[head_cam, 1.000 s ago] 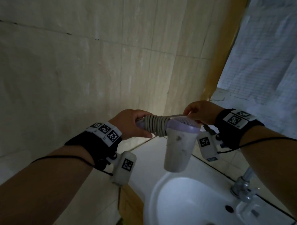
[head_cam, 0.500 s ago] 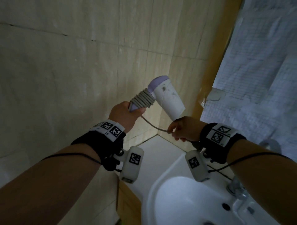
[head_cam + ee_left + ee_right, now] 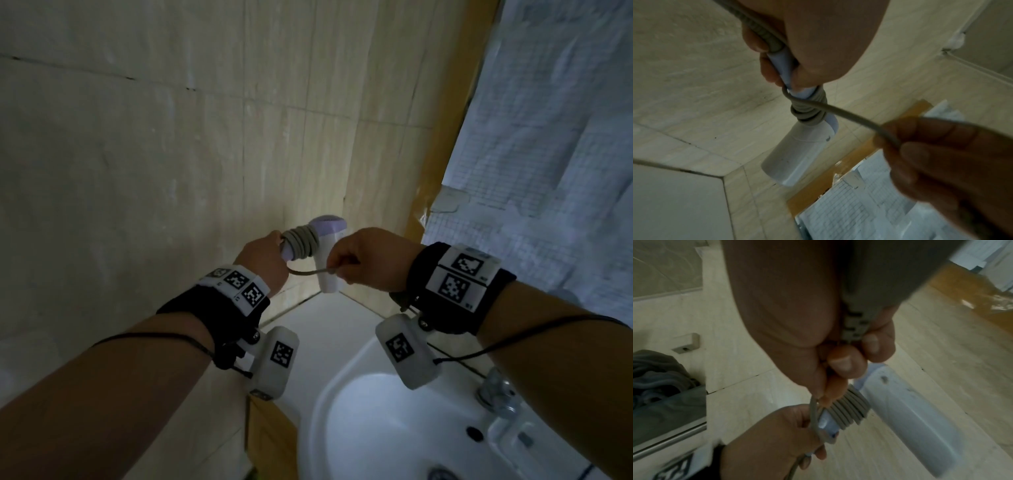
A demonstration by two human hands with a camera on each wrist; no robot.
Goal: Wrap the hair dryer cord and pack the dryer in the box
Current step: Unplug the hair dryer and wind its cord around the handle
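Observation:
A white hair dryer (image 3: 327, 270) with a lilac back and handle hangs in the air in front of the tiled wall, nozzle down. My left hand (image 3: 263, 262) grips the lilac handle (image 3: 783, 68) near its end. Several turns of grey cord (image 3: 303, 241) lie wound round the handle (image 3: 849, 412). My right hand (image 3: 370, 262) pinches the loose stretch of cord (image 3: 849, 118) just right of the dryer, with the grey plug end (image 3: 857, 324) tucked in its palm. No box shows in any view.
A white basin (image 3: 376, 428) with a metal tap (image 3: 496, 394) sits below the hands. Beige tiled wall (image 3: 171, 171) stands ahead and left. A pale checked curtain (image 3: 548, 137) hangs at the right. A grey cloth (image 3: 657, 378) lies at the left of the right wrist view.
The dryer has swung from nozzle up-right to nozzle down. My right hand has risen from below the dryer to beside it, carrying the cord round the handle.

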